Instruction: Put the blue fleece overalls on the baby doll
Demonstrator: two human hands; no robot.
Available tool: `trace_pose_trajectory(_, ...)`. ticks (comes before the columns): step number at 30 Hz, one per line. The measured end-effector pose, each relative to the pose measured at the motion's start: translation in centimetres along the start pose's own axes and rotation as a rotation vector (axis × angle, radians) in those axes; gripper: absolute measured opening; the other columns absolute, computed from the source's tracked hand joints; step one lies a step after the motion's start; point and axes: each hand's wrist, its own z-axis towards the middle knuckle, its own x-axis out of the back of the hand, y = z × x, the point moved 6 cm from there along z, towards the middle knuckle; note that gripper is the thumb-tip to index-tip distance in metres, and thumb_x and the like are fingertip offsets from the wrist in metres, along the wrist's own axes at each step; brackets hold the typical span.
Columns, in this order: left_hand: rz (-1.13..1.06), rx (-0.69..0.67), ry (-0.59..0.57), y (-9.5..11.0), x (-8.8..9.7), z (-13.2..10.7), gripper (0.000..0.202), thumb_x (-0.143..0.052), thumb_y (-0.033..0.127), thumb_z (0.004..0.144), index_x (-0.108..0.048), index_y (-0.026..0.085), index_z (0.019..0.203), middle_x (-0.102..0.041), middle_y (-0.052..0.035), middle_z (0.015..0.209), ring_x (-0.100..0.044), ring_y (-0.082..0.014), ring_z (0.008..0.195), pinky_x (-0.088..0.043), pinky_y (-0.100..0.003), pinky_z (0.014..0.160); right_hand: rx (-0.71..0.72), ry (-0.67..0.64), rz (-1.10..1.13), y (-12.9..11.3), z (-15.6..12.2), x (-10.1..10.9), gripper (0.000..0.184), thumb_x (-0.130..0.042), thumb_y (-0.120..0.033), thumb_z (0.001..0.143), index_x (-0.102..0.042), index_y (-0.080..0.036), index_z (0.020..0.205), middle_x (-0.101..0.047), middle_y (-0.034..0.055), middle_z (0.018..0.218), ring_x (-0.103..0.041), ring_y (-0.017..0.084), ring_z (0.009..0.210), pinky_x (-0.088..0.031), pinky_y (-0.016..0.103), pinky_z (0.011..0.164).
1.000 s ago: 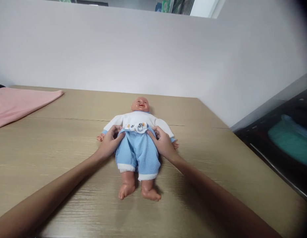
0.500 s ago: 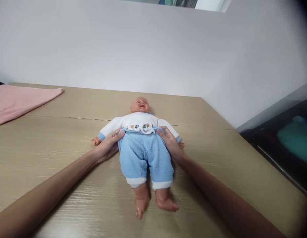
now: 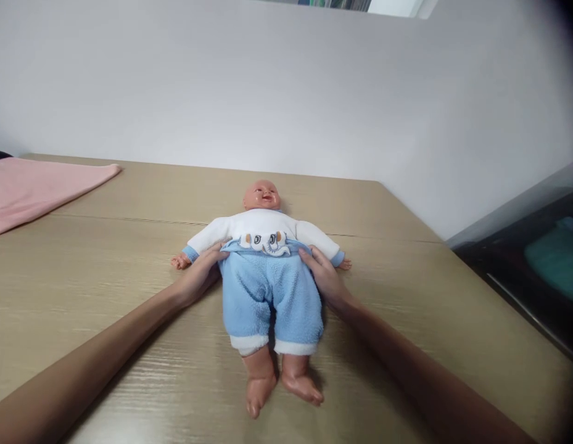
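A baby doll [image 3: 262,196] lies face up on the table, its head toward the wall and bare feet toward me. It wears a white shirt [image 3: 267,222] with an elephant face on the front and blue trim at hem and cuffs. Fluffy blue trousers [image 3: 256,296] with white cuffs cover its legs. My left hand [image 3: 205,268] is closed at one side of the waist, thumb on the blue hem. At the other side my right hand [image 3: 327,277] pinches the hem too. The fingers beneath the cloth are partly hidden.
A pink cloth [image 3: 41,185] is spread at the table's left side. The wooden table [image 3: 142,259] meets a pale wall [image 3: 267,92] behind. Beyond its right edge stands a dark glossy object [image 3: 512,290] with something teal in it.
The shirt's hem has come lower and lies flatter over the trouser top. The doll's feet have shifted slightly left and toward me. Both hands stay at the waist.
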Motion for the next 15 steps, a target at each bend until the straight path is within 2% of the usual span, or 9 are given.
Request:
trace_pose_trajectory(2, -0.16, 0.063, -0.019, -0.3, -0.3, 0.2, 0.028, -0.081, 0.041, 0.095, -0.079, 0.024, 0.117, -0.083, -0.0091, 0.122, -0.072, -0.0387, 0.127, -0.052, -0.051, 0.115, -0.021, -0.041, 0.068, 0.1, -0.1, -0.6, 0.051, -0.077, -0.073, 0.091, -0.078, -0.029, 0.116, -0.082, 0.0062, 0.126, -0.07, 0.034, 0.131, -0.052, 0.046, 0.121)
trace_pose_trajectory(5, -0.189, 0.073, 0.003, -0.2, 0.3, 0.5, 0.034, -0.087, 0.043, 0.092, -0.079, 0.023, 0.12, -0.083, -0.0095, 0.12, -0.074, -0.0366, 0.121, -0.055, -0.047, 0.108, -0.051, -0.112, 0.151, 0.2, -0.3, -1.3, 0.052, -0.08, -0.07, 0.091, -0.078, -0.029, 0.123, -0.082, 0.006, 0.133, -0.072, 0.032, 0.133, -0.052, 0.044, 0.124)
trace_pose_trajectory(7, -0.161, 0.07, 0.01, -0.1, 0.9, 0.6, 0.034, -0.088, 0.04, 0.089, -0.08, 0.023, 0.117, -0.082, -0.008, 0.112, -0.074, -0.0332, 0.11, -0.056, -0.042, 0.099, -0.049, -0.131, 0.171, 0.3, -0.2, -1.3, 0.049, -0.081, -0.067, 0.09, -0.078, -0.029, 0.121, -0.082, 0.0059, 0.128, -0.073, 0.032, 0.127, -0.053, 0.045, 0.122)
trace_pose_trajectory(9, -0.121, 0.055, 0.003, 0.3, 1.6, 0.7, 0.03, -0.09, 0.04, 0.086, -0.08, 0.023, 0.109, -0.078, -0.0053, 0.1, -0.071, -0.0284, 0.096, -0.054, -0.037, 0.086, -0.024, -0.124, 0.158, 0.2, -0.1, -0.9, 0.041, -0.081, -0.062, 0.088, -0.078, -0.028, 0.11, -0.082, 0.0059, 0.117, -0.073, 0.032, 0.118, -0.055, 0.045, 0.116)
trace_pose_trajectory(12, 0.07, -0.026, -0.037, 2.0, 2.0, 0.8, 0.031, -0.09, 0.051, 0.088, -0.078, 0.023, 0.094, -0.069, -0.0021, 0.086, -0.061, -0.022, 0.079, -0.047, -0.033, 0.073, 0.06, -0.11, 0.072, -1.4, -0.2, -0.1, 0.029, -0.082, -0.055, 0.09, -0.073, -0.027, 0.091, -0.074, 0.0045, 0.097, -0.067, 0.03, 0.1, -0.055, 0.043, 0.102)
trace_pose_trajectory(15, 0.364, -0.096, -0.133, 4.6, 1.0, 1.0, 0.04, -0.088, 0.06, 0.092, -0.077, 0.022, 0.088, -0.064, -0.0022, 0.085, -0.056, -0.0206, 0.078, -0.043, -0.032, 0.07, 0.217, -0.149, -0.131, -5.0, -0.6, -0.2, 0.033, -0.075, -0.054, 0.098, -0.067, -0.027, 0.082, -0.064, 0.0021, 0.085, -0.057, 0.026, 0.086, -0.052, 0.041, 0.09)
